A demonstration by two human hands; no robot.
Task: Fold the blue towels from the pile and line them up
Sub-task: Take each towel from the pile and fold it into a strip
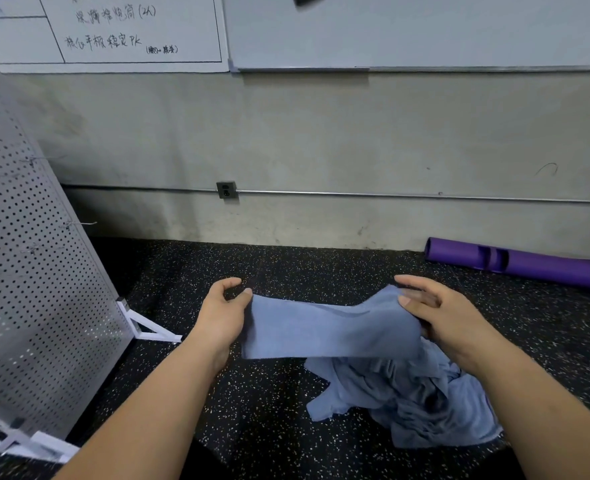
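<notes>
Two hands [222, 313] [435, 313] pinch blue towel [321, 330]; whiteboard [130, 29] reads "PK".

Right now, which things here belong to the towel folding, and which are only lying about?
Belong to the job: held towel, towel pile, left hand, right hand.
Lying about: purple tube, perforated panel, whiteboard, wall socket.
</notes>
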